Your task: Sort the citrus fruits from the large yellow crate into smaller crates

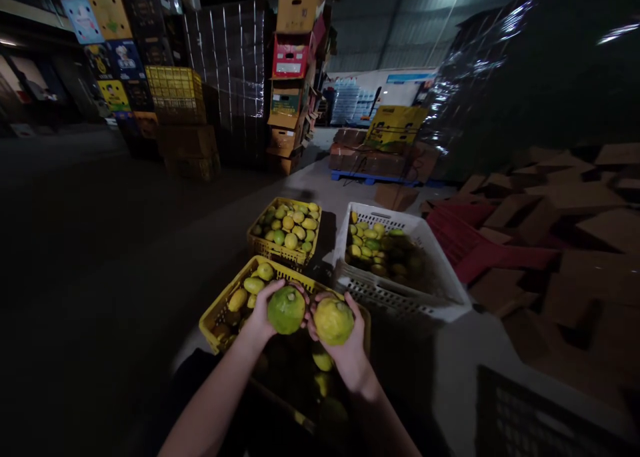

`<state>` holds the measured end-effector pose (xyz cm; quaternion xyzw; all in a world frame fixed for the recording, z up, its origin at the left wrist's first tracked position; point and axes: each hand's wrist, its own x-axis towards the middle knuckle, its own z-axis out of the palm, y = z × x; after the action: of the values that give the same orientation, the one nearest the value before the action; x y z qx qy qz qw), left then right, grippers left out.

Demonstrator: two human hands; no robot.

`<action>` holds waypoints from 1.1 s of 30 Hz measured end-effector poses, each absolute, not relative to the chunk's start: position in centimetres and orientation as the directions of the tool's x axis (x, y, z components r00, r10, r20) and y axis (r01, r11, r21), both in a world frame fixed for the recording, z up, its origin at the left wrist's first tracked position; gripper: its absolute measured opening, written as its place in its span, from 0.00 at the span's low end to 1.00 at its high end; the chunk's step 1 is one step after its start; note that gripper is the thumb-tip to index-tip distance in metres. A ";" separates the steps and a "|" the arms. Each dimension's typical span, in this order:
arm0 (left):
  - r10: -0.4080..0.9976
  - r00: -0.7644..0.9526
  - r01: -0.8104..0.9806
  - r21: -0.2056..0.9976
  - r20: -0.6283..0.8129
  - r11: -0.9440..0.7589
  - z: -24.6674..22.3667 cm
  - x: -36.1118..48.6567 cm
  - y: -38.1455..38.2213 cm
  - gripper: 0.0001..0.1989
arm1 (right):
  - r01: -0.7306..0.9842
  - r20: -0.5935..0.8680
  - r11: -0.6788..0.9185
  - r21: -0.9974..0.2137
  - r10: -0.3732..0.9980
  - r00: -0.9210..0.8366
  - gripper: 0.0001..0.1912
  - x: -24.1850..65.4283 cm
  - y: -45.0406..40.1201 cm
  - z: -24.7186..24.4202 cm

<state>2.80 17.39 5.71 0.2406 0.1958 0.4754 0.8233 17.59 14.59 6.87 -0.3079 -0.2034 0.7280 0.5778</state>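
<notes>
Here each hand cups a fruit over the near crate (215, 320), left hand (261, 317) the green one (286, 309), right hand (347, 350) the yellow one (333, 321), fruits nearly touching

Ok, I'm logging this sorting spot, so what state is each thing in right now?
left hand: closed around a green fruit, held up over the near crate
right hand: closed around a yellow-green fruit, beside the other
near yellow crate: partly filled with fruit
far yellow crate: heaped full
white crate: partly filled, open top
red crate: lying tilted beside the white one
cardboard box stack: standing, tall
</notes>
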 end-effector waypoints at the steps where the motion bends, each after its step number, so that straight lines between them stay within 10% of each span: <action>1: 0.868 0.492 -0.679 0.592 -0.072 0.434 5.5 2.7 17.4 0.14 | -0.718 -0.205 -0.244 -0.652 0.968 -0.143 0.21 17.6 14.5 6.7; 10: 0.832 0.554 -0.715 0.513 0.001 0.475 5.3 2.6 17.1 0.12 | -0.744 0.049 -0.224 -0.629 0.944 -0.325 0.20 18.0 14.5 5.9; 24: 0.815 0.177 -0.934 0.167 -0.552 0.316 6.1 2.7 18.8 0.21 | -0.938 -0.430 -0.226 -0.264 0.898 -0.095 0.15 17.8 16.1 7.2; 33: 0.869 0.177 -0.955 0.132 -0.462 0.265 7.0 3.0 18.0 0.21 | -0.916 -0.376 -0.199 -0.348 0.925 -0.058 0.11 17.6 16.1 6.6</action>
<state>2.97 18.00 6.98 -0.0938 0.2292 0.5990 0.7615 17.61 16.12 6.57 -0.2655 -0.0084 0.7273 0.6328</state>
